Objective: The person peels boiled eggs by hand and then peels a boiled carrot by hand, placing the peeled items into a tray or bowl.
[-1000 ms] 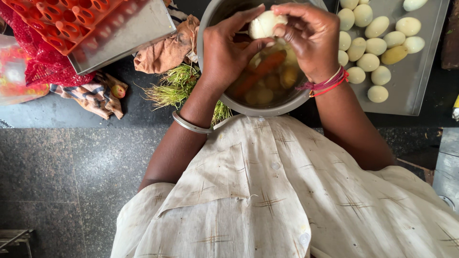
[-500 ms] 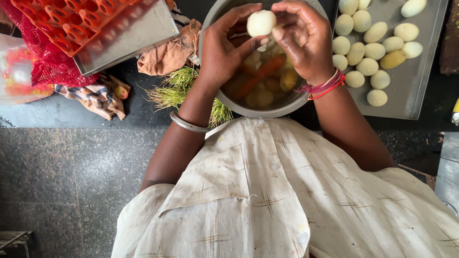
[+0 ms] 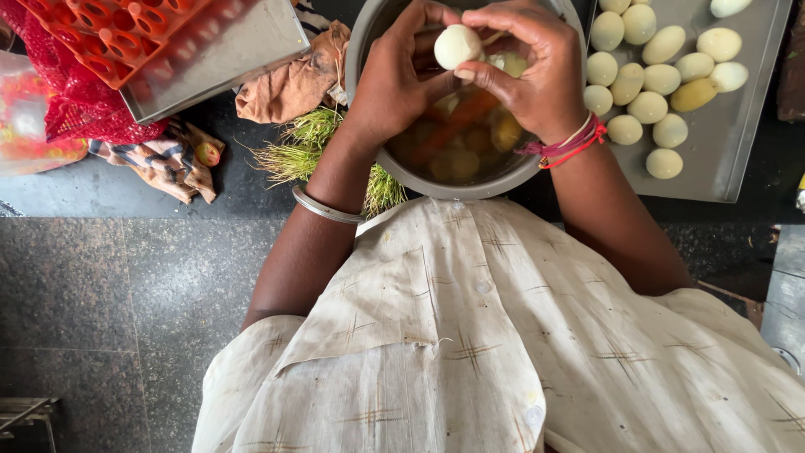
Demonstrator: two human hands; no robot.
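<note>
1. The egg is pale, smooth and rounded, creamy white with no shell showing on the side in view; it looks peeled.
2. It sits above the far part of the pot, pinched between both hands and clear of the water below.
3. The left hand curls around the egg from the left, its fingers bent and closed against it, thumb on the near side.
4. The right hand closes on the egg from the right, fingertips arched over the top and thumb pressing its lower right side.
5. The pot is grey metal, round, and holds murky water with yellowish and orange pieces under the hands.
6. To the right lies a metal tray carrying a cluster of peeled eggs, most off-white, one more yellow.
7. A silver bangle rings the left wrist; red and pink threads ring the right.
8. Far left on the dark surface stands an orange egg crate on a steel sheet, with red mesh beside it.
9. A brown cloth and a tuft of green grass lie just left of the pot.
</note>
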